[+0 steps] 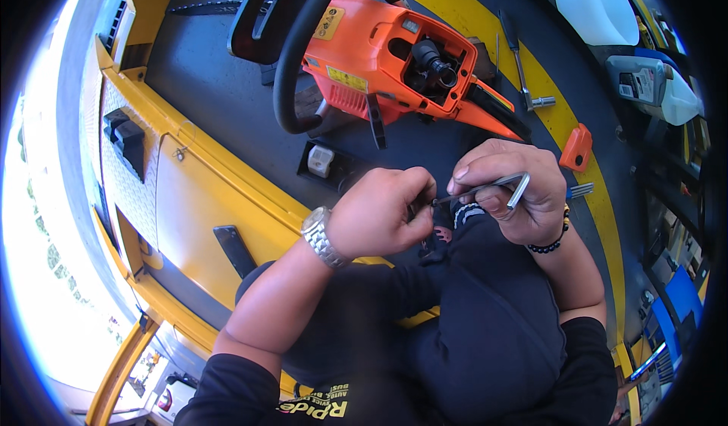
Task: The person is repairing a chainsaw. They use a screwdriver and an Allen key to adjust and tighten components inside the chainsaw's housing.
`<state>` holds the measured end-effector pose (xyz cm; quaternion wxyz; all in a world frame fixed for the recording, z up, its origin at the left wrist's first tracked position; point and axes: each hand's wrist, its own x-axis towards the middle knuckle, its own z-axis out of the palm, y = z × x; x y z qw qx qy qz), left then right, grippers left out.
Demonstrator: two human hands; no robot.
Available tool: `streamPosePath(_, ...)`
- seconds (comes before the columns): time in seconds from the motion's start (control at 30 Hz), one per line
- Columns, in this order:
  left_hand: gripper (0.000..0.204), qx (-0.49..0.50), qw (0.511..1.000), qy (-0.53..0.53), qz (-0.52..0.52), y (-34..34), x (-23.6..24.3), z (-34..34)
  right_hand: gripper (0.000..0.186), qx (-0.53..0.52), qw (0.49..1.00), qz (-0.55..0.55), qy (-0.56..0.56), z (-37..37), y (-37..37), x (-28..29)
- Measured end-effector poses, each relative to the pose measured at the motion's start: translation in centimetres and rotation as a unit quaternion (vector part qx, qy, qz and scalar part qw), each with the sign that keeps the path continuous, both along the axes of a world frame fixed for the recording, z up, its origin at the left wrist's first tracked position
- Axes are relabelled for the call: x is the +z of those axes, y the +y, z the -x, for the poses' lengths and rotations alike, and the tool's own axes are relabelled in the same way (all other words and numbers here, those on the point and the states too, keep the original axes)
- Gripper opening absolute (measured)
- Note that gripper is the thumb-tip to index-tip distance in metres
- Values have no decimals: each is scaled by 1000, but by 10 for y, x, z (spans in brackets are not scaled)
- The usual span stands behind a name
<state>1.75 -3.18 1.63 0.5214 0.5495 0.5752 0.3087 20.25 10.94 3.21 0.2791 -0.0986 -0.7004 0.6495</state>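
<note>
My right hand (523, 191) pinches an L-shaped hex key (519, 189), its bent short end sticking out past the fingers. The key's long end points toward my left hand (379, 210), whose thumb and forefinger are closed around a small dark piece (434, 202) at the key's tip; its exact kind is too small to tell. Both hands are above my legs. Just beyond them an orange chainsaw (345, 50) lies with its top compartment uncovered, showing a black intake part (430, 56). Its black front handle (287, 62) curves up on the left.
A ratchet wrench (522, 73) with a socket and an orange cover (577, 147) lie right of the saw. A small dark tray holds a white block (320, 161). On the yellow ledge rests a phone (235, 250). A white jug (597, 10) and grey bottle (637, 78) stand far right.
</note>
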Motion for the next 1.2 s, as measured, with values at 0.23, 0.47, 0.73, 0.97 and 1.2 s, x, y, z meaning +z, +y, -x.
streamPosePath(0.23,18,56,998,-11,-9,-1,7,1,13,41,989,-2,-142,-18,-8,-4)
streamPosePath(0.47,19,115,989,44,-76,1,2,-13,18,2,962,209,-177,-24,-25,-15)
streamPosePath(0.73,25,130,961,172,-173,4,-2,-13,19,-44,963,214,-158,-15,-23,-14)
streamPosePath(0.97,61,293,810,410,-298,38,-11,74,21,-205,966,70,-140,-29,12,-53)
streamPosePath(1.2,66,391,913,99,-63,41,-16,86,29,-422,868,121,-231,-45,46,-141)
